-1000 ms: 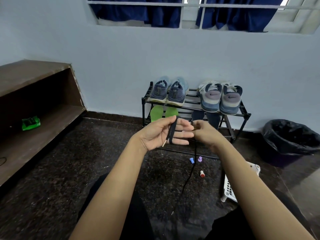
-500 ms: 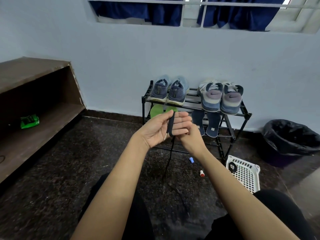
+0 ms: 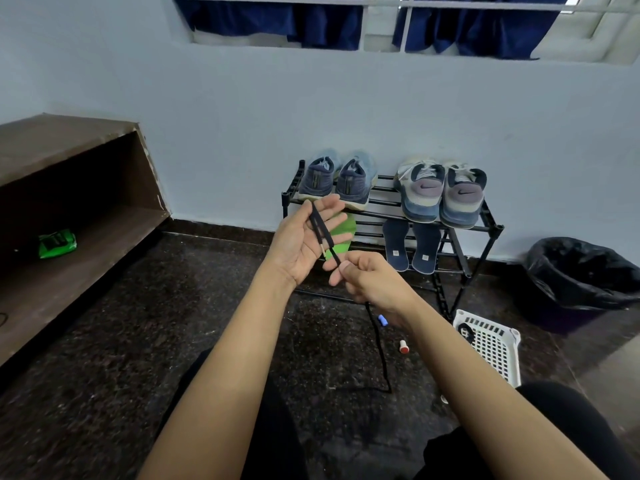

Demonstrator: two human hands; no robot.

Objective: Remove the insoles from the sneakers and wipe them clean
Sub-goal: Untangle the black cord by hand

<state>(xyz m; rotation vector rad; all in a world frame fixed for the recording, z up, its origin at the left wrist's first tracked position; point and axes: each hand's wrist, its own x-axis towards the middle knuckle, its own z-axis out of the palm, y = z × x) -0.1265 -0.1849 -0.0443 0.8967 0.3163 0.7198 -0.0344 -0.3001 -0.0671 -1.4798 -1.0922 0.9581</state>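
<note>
My left hand (image 3: pixel 304 237) is held palm up in front of the shoe rack (image 3: pixel 460 228), its fingers straight. A black shoelace (image 3: pixel 320 230) is looped over it and pinned by the thumb. My right hand (image 3: pixel 370 282) pinches the same lace just below, and the rest trails to the floor (image 3: pixel 381 362). Blue sneakers (image 3: pixel 336 181) and grey sneakers (image 3: pixel 443 195) stand on the rack's top tier. Two dark blue insoles (image 3: pixel 412 249) lean on the lower tier. A green insole (image 3: pixel 344 237) is partly hidden behind my left hand.
A white slotted basket (image 3: pixel 491 348) lies on the dark floor at the right, beside a black-lined bin (image 3: pixel 581 278). A blue cap (image 3: pixel 382 320) and a red-tipped cap (image 3: pixel 402 346) lie near the rack. A brown shelf unit (image 3: pixel 86 216) at the left holds a green packet (image 3: pixel 57 242).
My right hand has dropped down and to the right from behind my left fingers, drawing the lace taut. My left hand has tilted slightly upward.
</note>
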